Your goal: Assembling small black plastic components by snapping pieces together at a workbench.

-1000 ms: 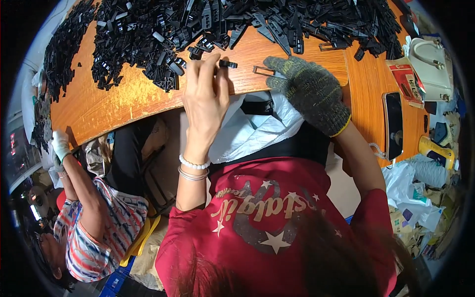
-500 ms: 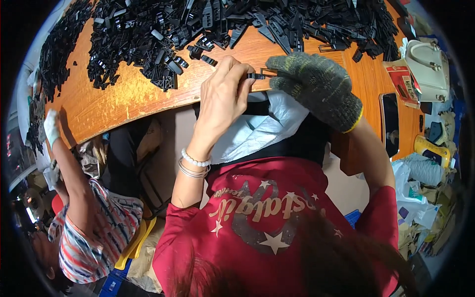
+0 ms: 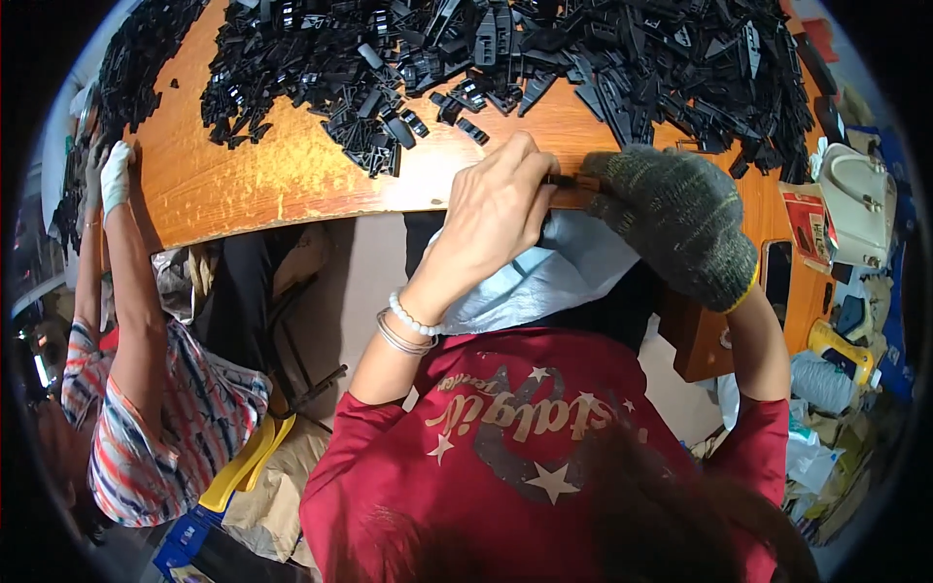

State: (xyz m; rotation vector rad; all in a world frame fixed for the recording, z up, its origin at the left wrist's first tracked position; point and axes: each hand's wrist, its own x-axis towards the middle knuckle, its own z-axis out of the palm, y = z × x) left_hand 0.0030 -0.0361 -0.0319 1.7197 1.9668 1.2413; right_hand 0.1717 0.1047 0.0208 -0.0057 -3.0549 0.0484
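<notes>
My bare left hand [image 3: 496,209], a beaded bracelet and thin bangles on its wrist, pinches a small black plastic part [image 3: 564,182] at the table's near edge. Facing it, my right hand [image 3: 675,214], in a dark grey knitted glove with a yellow cuff, has its fingers closed on the part's other end. The fingers cover most of the part, so its full shape is hidden. Just beyond my hands lies a wide heap of loose black plastic pieces [image 3: 496,44], some long and wedge-like, others short and blocky. Pale blue-white cloth [image 3: 535,291] covers my lap under the hands.
The wooden table [image 3: 262,180] curves around me. On its right are a phone [image 3: 777,277], a red packet [image 3: 807,226] and a pale handbag [image 3: 855,199]. At left a co-worker's white-gloved hand [image 3: 116,177] reaches toward another heap of black pieces [image 3: 136,73].
The view has shifted, so table and heap appear farther right. Both my hands keep hold of the black part. The co-worker's two arms now stretch forward toward the left heap.
</notes>
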